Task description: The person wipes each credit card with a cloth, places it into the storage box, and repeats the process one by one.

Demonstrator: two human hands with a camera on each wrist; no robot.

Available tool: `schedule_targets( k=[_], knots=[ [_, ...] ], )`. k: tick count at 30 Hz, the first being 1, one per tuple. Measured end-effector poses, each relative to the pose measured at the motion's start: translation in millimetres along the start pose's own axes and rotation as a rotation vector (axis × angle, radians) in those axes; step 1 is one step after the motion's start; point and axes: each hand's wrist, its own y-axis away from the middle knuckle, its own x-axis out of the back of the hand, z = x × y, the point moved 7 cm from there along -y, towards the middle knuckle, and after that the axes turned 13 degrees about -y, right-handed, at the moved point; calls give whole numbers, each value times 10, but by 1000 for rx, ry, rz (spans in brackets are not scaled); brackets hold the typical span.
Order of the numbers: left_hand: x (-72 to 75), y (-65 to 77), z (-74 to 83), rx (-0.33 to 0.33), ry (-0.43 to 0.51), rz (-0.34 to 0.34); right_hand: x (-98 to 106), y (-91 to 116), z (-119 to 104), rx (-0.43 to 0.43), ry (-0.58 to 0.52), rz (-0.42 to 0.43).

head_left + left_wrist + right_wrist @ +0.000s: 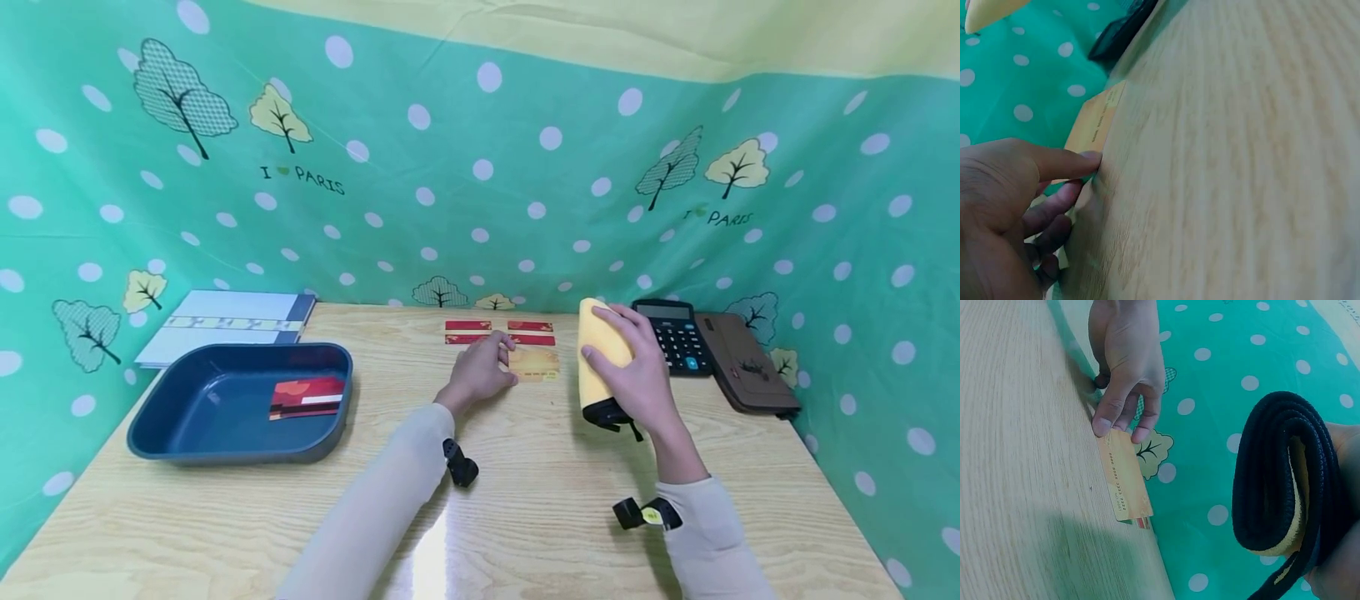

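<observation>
My left hand (pixel 480 371) pinches the left end of a gold bank card (pixel 534 364) between thumb and fingers, low over the table. Embossed digits run along the card (pixel 1125 481) in the right wrist view. Right behind it lie several red cards (pixel 531 333) in two columns. To the right, my right hand (pixel 637 362) grips a folded yellow cloth (pixel 595 358) with black edging, held above the table. From the right wrist the cloth (pixel 1272 475) shows its stacked black-edged layers and a hanging loop.
On the left stands a dark blue bin (pixel 232 446) with red cards (pixel 307 398) inside. A white and blue folder (pixel 232 321) lies behind it. At the back right are a black calculator (pixel 678 342) and a brown wallet (pixel 750 362). A polka-dot curtain (pixel 480 200) borders the table.
</observation>
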Motion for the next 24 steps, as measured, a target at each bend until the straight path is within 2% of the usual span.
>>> schedule_targets(
  k=[5, 10, 13, 18, 24],
  knots=[
    [14, 57, 14, -26, 36, 1, -11, 1, 0, 1, -5, -5],
    [85, 119, -55, -33, 176, 36, -18, 11, -19, 2, -2, -5],
    [185, 193, -111, -24, 259, 56, -40, 19, -45, 4, -5, -15],
    [417, 414, -170, -16, 362, 93, -99, 47, -117, 12, -9, -35],
    [695, 693, -188, -50, 476, 125, -168, 104, -240, 24, -46, -47]
  ],
)
